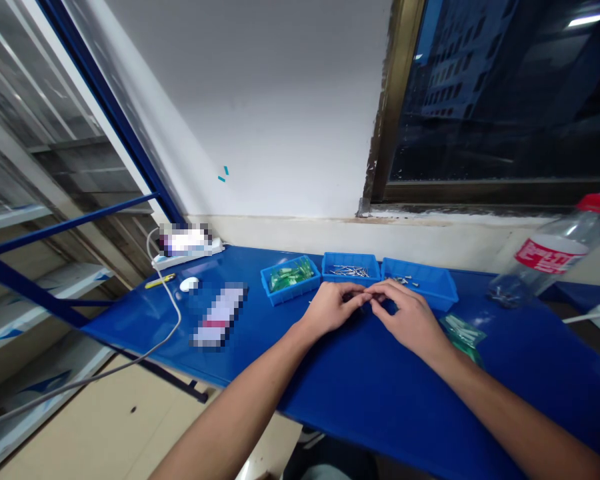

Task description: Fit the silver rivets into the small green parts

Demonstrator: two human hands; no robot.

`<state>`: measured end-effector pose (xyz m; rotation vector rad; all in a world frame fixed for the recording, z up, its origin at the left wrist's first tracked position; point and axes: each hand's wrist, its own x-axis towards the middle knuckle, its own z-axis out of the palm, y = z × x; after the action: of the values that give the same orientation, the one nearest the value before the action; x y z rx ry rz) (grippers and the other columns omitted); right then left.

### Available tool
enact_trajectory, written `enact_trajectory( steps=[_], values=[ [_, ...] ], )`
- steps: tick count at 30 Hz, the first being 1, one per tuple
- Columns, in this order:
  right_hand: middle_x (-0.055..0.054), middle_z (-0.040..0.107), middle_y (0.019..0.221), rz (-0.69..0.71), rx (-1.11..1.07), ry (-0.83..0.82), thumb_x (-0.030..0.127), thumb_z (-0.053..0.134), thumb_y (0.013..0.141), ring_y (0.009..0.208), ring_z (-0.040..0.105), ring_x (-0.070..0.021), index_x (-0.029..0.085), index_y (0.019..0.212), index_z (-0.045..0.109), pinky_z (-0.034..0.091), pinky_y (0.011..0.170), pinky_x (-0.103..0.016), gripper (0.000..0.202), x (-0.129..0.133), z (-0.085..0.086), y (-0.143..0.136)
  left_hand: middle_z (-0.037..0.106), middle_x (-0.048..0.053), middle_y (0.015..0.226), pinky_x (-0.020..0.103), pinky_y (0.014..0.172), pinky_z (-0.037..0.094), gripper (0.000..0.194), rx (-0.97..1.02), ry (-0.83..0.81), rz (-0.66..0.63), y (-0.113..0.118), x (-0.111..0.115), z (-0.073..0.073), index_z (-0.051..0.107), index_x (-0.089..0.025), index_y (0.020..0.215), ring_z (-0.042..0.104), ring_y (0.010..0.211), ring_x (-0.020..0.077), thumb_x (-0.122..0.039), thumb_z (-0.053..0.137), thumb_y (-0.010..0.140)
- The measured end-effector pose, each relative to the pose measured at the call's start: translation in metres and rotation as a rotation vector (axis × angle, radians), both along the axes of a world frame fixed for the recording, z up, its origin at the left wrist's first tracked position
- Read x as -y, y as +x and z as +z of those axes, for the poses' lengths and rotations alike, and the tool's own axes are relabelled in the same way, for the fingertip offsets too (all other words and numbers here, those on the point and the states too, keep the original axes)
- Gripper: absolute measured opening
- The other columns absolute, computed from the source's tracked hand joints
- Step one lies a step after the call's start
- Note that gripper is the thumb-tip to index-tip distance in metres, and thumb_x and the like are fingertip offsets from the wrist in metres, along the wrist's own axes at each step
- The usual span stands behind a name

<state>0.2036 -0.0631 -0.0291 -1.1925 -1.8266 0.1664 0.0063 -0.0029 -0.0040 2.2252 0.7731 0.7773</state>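
Note:
My left hand (pixel 334 307) and my right hand (pixel 401 311) meet at the fingertips over the blue table, just in front of the blue bins. Both are closed in a pinch, thumbs against fingers; whatever lies between them is too small to make out. Behind my left hand, the middle bin (pixel 351 259) holds several thin metal screws (pixel 349 271). Beyond my right hand is the right bin (pixel 437 285) with a few small metal pieces (pixel 404 280). Green packets (pixel 291 274) fill the left bin (pixel 296 291).
Green-and-clear bags (pixel 464 333) lie right of my right forearm. A plastic bottle (pixel 547 257) stands at the back right. On the left are a blurred flat object (pixel 220 317), a white oval object (pixel 189 285), a yellow cutter (pixel 160 281), a power strip (pixel 190 255) and a cable (pixel 173 320).

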Motion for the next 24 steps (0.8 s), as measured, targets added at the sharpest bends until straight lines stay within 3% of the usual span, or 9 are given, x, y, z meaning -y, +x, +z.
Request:
enact_trajectory(
  steps=[4, 9, 15, 21, 24],
  values=[
    [-0.004, 0.075, 0.103, -0.057, -0.042, -0.023, 0.025, 0.058, 0.099, 0.089, 0.072, -0.0215, 0.025, 0.108, 0.069, 0.059, 0.084, -0.037, 0.014, 0.001, -0.003, -0.001, 0.083, 0.003, 0.106, 0.025, 0.082, 0.053, 0.023, 0.02, -0.018, 0.014, 0.0, -0.006, -0.008, 0.081, -0.019, 0.114, 0.076, 0.091, 0.0195, -0.028, 0.068, 0.097],
    [-0.004, 0.076, 0.098, -0.07, -0.09, -0.097, 0.032, 0.064, 0.097, 0.084, 0.073, -0.0218, 0.025, 0.105, 0.07, 0.06, 0.079, -0.036, 0.012, 0.0, -0.007, -0.001, 0.083, 0.003, 0.099, 0.026, 0.079, 0.054, 0.015, -0.048, 0.043, 0.042, 0.0, -0.009, -0.012, 0.082, -0.02, 0.102, 0.077, 0.086, 0.0193, -0.02, 0.075, 0.089],
    [-0.003, 0.075, 0.096, -0.055, -0.144, -0.156, 0.03, 0.066, 0.093, 0.082, 0.072, -0.0209, 0.024, 0.107, 0.068, 0.061, 0.08, -0.037, 0.015, -0.003, -0.01, -0.002, 0.082, 0.003, 0.101, 0.025, 0.083, 0.056, 0.019, 0.053, 0.045, 0.059, 0.001, -0.007, -0.01, 0.078, -0.018, 0.101, 0.077, 0.09, 0.0175, -0.009, 0.073, 0.085],
    [-0.005, 0.072, 0.097, -0.041, -0.106, -0.095, 0.025, 0.063, 0.093, 0.082, 0.069, -0.0205, 0.024, 0.108, 0.066, 0.059, 0.079, -0.036, 0.016, -0.003, -0.008, -0.003, 0.082, 0.004, 0.1, 0.025, 0.083, 0.055, 0.021, 0.154, -0.058, 0.06, 0.003, -0.005, -0.01, 0.073, -0.017, 0.106, 0.078, 0.094, 0.0178, -0.01, 0.072, 0.086],
    [-0.005, 0.069, 0.095, -0.034, -0.04, -0.067, 0.022, 0.059, 0.094, 0.08, 0.066, -0.0204, 0.024, 0.103, 0.068, 0.057, 0.077, -0.036, 0.013, -0.003, -0.005, -0.002, 0.082, 0.004, 0.098, 0.025, 0.081, 0.053, 0.015, 0.125, -0.053, 0.071, 0.003, -0.003, -0.007, 0.075, -0.016, 0.104, 0.077, 0.09, 0.0173, -0.017, 0.071, 0.089]
  ],
)
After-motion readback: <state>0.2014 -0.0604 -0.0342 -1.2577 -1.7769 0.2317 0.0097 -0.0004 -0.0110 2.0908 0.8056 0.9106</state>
